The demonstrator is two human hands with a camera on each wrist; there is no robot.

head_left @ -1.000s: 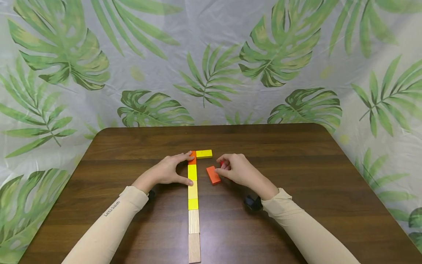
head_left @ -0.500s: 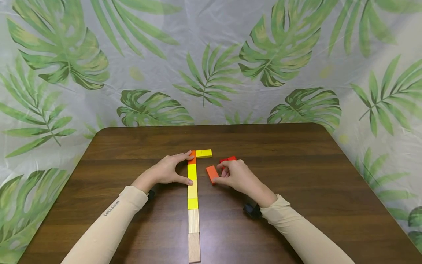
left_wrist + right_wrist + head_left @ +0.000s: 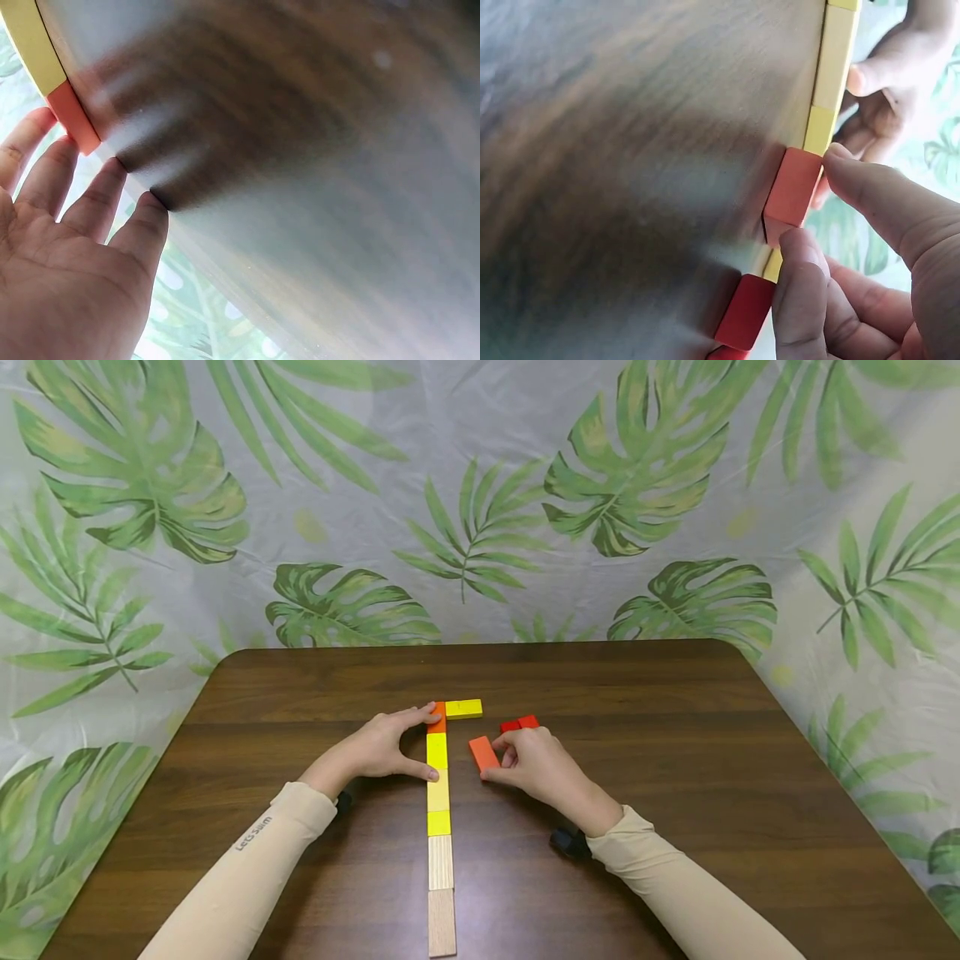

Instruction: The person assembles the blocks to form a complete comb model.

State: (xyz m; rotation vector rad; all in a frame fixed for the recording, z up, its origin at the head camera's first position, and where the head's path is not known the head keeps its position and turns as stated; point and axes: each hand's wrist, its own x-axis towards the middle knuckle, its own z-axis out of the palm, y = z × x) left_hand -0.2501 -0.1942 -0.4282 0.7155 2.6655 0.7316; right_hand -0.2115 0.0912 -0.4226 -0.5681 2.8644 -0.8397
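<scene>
A straight row of blocks runs away from me in the head view. My left hand (image 3: 382, 745) lies along its left side, fingertips on the orange-red end block (image 3: 437, 718) and thumb on the cream block (image 3: 438, 790). In the left wrist view those fingers (image 3: 97, 199) are spread, reaching the end block. To the right of the row, my right hand (image 3: 542, 760) pinches a loose orange block (image 3: 483, 755) between thumb and forefinger. The right wrist view shows that orange block (image 3: 795, 180) with the thumb at one corner and the forefinger at its near end.
A yellow block (image 3: 463, 709) extends right from the row's far end. Red blocks (image 3: 519, 723) lie just beyond my right hand. Nearer me the row continues with a yellow block (image 3: 438, 823) and plain wooden blocks (image 3: 442, 922). A leaf-printed cloth (image 3: 480, 510) hangs behind the table (image 3: 637, 693).
My right hand has left the red blocks, shifted slightly toward me and closed thumb and forefinger on the orange block. The red blocks have come into view. My left hand has stayed put.
</scene>
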